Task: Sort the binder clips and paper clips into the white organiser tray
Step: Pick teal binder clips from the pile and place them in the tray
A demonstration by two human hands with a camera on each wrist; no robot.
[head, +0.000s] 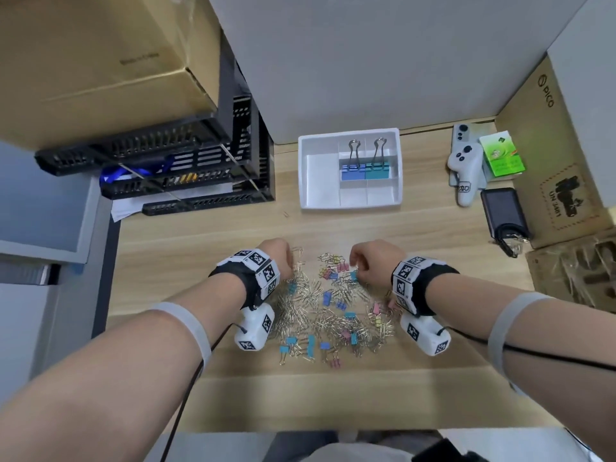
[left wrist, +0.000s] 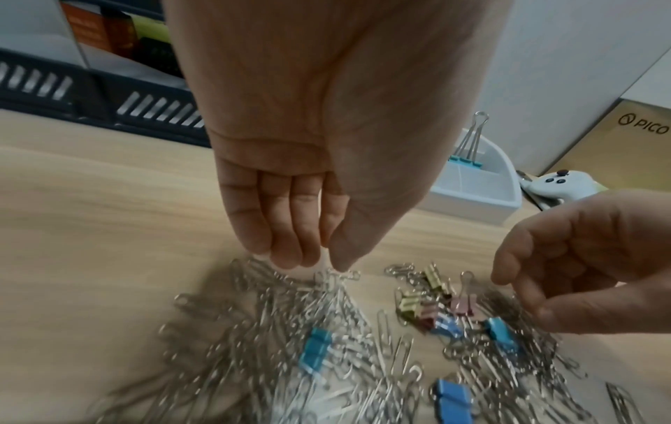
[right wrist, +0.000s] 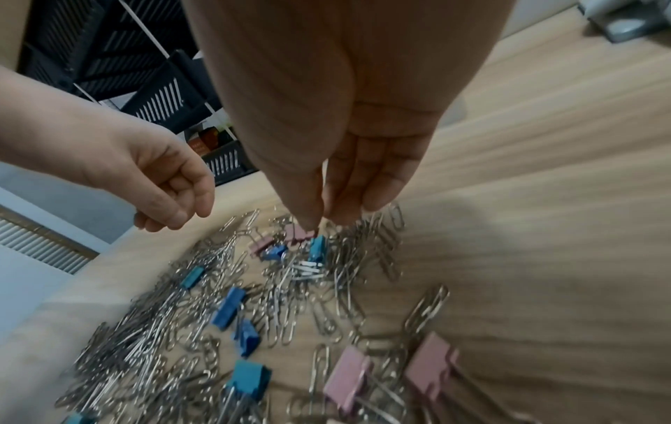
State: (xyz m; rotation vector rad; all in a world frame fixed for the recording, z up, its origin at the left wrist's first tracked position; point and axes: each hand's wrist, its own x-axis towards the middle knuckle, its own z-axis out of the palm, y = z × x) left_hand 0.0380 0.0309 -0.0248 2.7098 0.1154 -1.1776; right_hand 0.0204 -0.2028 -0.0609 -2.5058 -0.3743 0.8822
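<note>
the left hand (head: 276, 258) hangs over the left edge of the heap, fingers pointing down and bunched against the thumb; in the left wrist view the fingertips (left wrist: 287, 258) meet right at a tuft of silver wire paper clips (left wrist: 337, 275), and i judge they pinch one or a few, though blur keeps me from being sure

the scattered heap of silver paper clips and small coloured binder clips (head: 330, 311) lies on the pale wooden desk (head: 200, 235) between the two wrists, blue, pink and yellow binder clips mixed all through the wire ones

the right hand (head: 373, 261) works the far right part of the heap, thumb and fingers drawn together, tips down by a small pink binder clip (right wrist: 299, 232) and a small blue binder clip (right wrist: 316, 246); whether it grips either, i cannot tell

the white plastic organiser tray (head: 308, 171) sits further back on the desk, well apart from the heap, with one large blue binder clip (head: 352, 171) and one large teal binder clip (head: 377, 171) side by side in neighbouring middle compartments; the rest looks empty, so the sort seems barely begun

risks, as i judge them: wire clips hook into each other, so a lift could drag a tangled chain along and shed it across the desk or into the wrong compartment; a binder clip caught by its wire handle could swing loose on the way to the tray
</note>
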